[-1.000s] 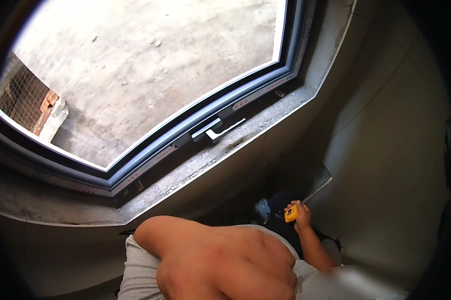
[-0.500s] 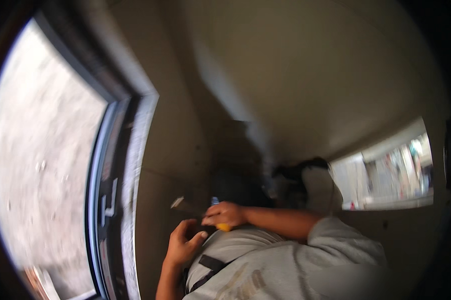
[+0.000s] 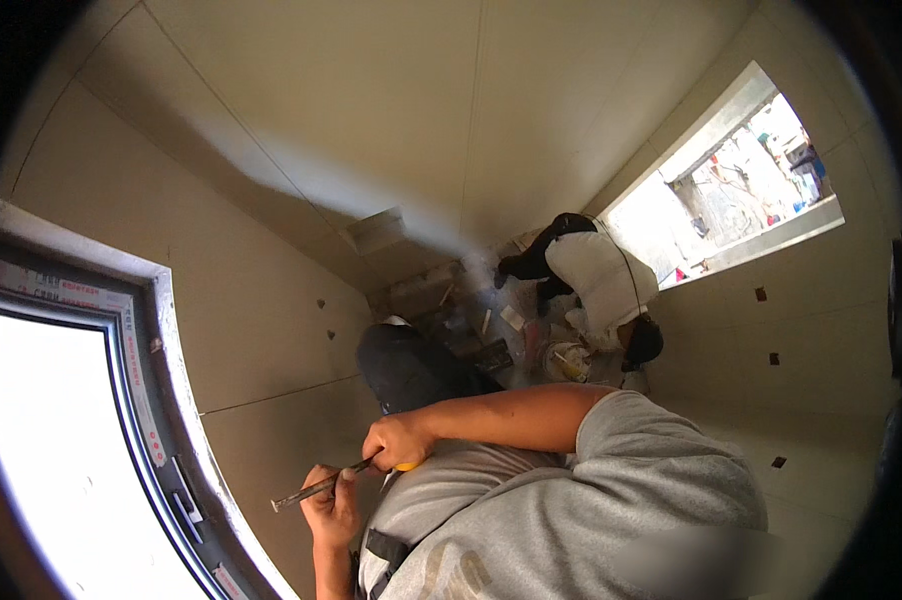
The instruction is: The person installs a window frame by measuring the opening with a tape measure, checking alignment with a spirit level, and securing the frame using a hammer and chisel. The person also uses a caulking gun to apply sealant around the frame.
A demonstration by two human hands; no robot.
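A slim, dark, rod-like tool with a blunt, wider end (image 3: 316, 489) slants across in front of my waist; its exact kind is not plain. My left hand (image 3: 331, 512) is closed round its middle, the thumb lying along it. At the other end my right hand (image 3: 398, 441) grips it, knuckles up, against my grey shirt (image 3: 571, 490). Just under the right hand a yellow object (image 3: 407, 466) peeks out, mostly hidden. A black strap (image 3: 386, 548) hangs at my left side.
A co-worker in a white top (image 3: 596, 270) bends over beside a bucket (image 3: 569, 360). Rubble and loose pieces (image 3: 486, 320) litter the floor. To my left is a framed window (image 3: 151, 400); a bright opening (image 3: 741, 190) lies right. Large tiles cover the walls (image 3: 271, 320).
My left hand, open and apart before, is now closed on the tool. The right hand has kept its grip on it. My view has turned, shifting the window down and left.
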